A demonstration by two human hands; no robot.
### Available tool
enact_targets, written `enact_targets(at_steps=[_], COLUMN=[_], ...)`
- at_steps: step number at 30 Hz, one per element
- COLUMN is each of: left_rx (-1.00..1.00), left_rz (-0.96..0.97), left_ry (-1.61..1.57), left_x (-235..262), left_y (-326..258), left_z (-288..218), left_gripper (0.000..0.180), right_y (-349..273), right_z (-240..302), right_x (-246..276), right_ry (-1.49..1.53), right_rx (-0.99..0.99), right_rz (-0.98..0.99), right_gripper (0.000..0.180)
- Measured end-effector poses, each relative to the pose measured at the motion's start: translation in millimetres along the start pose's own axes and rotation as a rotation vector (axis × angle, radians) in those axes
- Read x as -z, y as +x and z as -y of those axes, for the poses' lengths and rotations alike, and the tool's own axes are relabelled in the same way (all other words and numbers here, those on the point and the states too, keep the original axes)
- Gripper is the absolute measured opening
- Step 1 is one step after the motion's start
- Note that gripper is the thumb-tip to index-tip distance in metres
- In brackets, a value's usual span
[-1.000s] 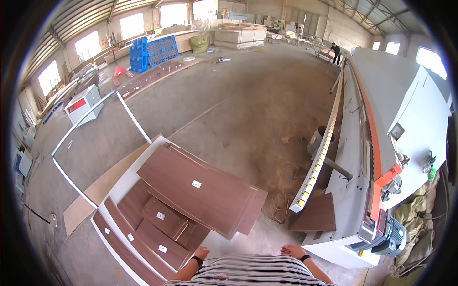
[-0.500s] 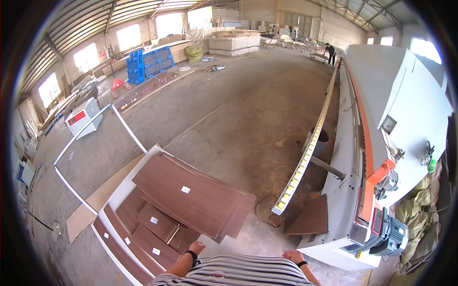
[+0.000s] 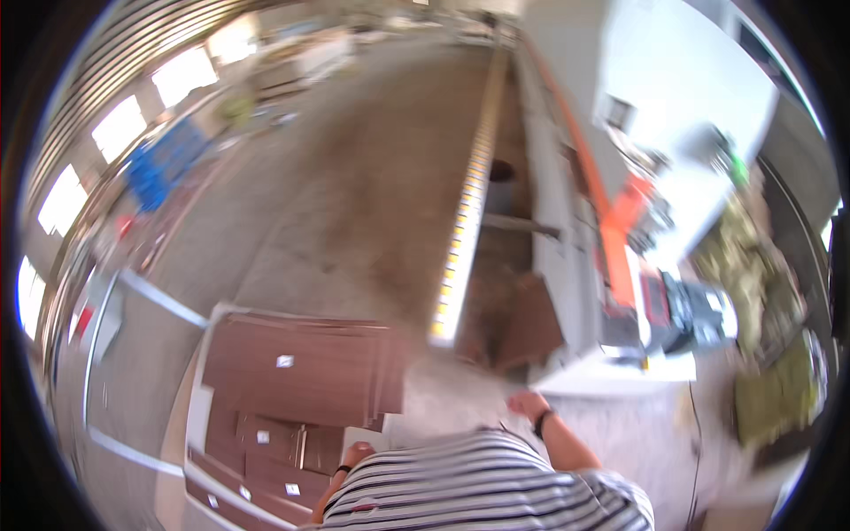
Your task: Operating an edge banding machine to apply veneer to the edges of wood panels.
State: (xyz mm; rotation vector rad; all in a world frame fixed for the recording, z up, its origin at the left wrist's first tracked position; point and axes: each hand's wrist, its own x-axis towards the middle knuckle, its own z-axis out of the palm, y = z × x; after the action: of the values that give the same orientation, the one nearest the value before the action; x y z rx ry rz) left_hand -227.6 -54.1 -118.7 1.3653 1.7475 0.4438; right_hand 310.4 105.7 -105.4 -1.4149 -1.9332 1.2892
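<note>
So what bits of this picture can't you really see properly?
Head view, the only one:
- Left hand: mostly hidden behind the striped shirt; open or closed is unclear.
- Right hand: blurred by motion; fingers cannot be told apart.
- Small white labels on the dark brown wooden panels: too small and blurred to read.
- Long white machine with an orange part: smeared, its details lost.
- Lower stack of panels: cut off by the rim.

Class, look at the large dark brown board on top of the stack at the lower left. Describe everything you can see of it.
The large brown board is a flat rectangular panel with a wood-like dark brown face, blurred by motion. A small white label sits near its middle. It lies flat on top of a stack, over smaller brown panels that also carry white labels. Pale sheets show beneath its edges. No hand touches it; the left hand is nearest, just beyond its lower right corner.
</note>
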Motion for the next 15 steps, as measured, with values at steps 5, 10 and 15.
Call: enact_targets(at_steps=[5,10,15], left_rx=[0.212,0.239,0.256], left_rz=[0.182,0.008,-0.017], left_ry=[-0.711,-0.259,-0.191], left_x=[26,21,15], left_y=[-33,-45,-50], left_z=[71,35,21], left_gripper=[0.019,0.019,0.019], right_y=[44,51,74], right_z=[136,147,153], right_x=[53,101,144], right_ry=[1.028,1.274,1.423], right_rx=[-0.353,-0.320,-0.188], right_rz=[-0.344,-0.519,-0.610], right_gripper=[0.022,0.020,0.022])
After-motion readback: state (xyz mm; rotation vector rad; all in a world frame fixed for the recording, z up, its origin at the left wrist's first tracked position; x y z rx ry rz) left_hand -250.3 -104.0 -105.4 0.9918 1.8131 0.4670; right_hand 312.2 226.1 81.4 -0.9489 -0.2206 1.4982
